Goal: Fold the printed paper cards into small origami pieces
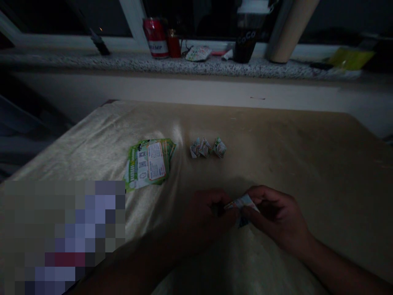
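Paper piece [242, 203] is pinched from both sides by the left hand [204, 217] and right hand [276, 217], just above the table [307, 155], probably so both can work its edges, with three folded bits [208, 147] and flyers [149, 164] parked further back, out of the way.

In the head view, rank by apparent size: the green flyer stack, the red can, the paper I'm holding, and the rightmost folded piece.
1. green flyer stack
2. red can, though farther off
3. held paper, nearest and partly covered, so unsure
4. rightmost folded piece
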### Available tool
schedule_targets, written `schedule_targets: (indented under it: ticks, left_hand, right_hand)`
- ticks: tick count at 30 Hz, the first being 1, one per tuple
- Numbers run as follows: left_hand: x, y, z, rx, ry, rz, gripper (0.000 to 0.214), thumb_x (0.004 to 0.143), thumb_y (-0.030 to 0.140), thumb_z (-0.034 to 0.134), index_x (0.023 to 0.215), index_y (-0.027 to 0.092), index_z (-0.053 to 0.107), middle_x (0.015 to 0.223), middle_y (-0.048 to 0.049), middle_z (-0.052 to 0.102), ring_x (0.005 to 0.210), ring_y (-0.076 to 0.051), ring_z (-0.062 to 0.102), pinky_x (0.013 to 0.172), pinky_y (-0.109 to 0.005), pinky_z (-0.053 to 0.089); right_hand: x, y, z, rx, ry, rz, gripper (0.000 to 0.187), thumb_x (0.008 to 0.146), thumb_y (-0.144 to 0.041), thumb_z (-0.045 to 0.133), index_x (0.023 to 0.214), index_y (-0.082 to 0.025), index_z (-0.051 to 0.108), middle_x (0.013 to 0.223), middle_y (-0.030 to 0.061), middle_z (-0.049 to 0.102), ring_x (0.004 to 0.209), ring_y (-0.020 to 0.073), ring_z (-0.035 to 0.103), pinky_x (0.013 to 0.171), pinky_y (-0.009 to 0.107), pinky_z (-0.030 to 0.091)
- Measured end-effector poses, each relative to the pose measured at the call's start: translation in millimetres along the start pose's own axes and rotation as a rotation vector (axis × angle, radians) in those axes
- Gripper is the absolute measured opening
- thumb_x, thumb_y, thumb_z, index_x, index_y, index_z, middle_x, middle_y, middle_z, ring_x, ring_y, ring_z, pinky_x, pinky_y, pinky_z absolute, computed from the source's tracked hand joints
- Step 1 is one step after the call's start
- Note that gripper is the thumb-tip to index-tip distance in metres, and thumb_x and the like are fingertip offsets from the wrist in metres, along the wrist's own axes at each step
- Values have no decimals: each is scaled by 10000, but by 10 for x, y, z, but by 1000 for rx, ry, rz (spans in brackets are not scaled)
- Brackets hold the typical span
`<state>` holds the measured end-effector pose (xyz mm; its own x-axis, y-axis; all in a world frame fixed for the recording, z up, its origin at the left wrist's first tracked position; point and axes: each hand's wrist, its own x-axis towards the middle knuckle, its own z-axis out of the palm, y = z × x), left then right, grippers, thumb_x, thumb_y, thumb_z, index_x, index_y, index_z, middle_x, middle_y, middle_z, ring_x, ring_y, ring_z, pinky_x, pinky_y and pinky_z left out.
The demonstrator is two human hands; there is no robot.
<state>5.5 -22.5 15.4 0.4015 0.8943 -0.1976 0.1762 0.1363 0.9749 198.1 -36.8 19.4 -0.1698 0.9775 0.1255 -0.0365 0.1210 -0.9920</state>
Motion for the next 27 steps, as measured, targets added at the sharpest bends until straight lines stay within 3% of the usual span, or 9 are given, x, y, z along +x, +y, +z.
schedule_targets:
  ticks: [13,18,21,27]
  left_hand:
    - [-20,35,-13,-14,85,105,291,827,406,697,717,136,710,640,-8,601,600,-123,500,569,-255,370]
    - [-8,-12,-40,-145,6,25,354,835,476,717,748,132,720,645,-6,605,599,-118,494,569,-250,363]
    - [7,-20,-61,-138,17,14,334,832,466,724,794,135,748,684,-21,652,622,-130,532,580,-250,384]
    - [-22,8,-76,-112,81,131,251,855,378,714,745,154,732,653,8,619,604,-109,502,569,-231,377]
  right_hand:
    - [18,-22,18,209,0,101,151,798,-78,784,867,-210,762,692,-14,764,588,64,701,582,93,549]
    - [24,-16,1,214,-5,125,218,738,-58,832,864,-221,761,698,-31,763,597,59,702,588,87,544]
    - [34,-1,-22,204,24,139,152,779,-102,817,859,-219,761,709,-17,768,599,67,700,583,101,550]
    - [23,5,-21,201,31,138,92,807,-169,809,862,-205,745,723,8,763,607,94,697,580,146,567]
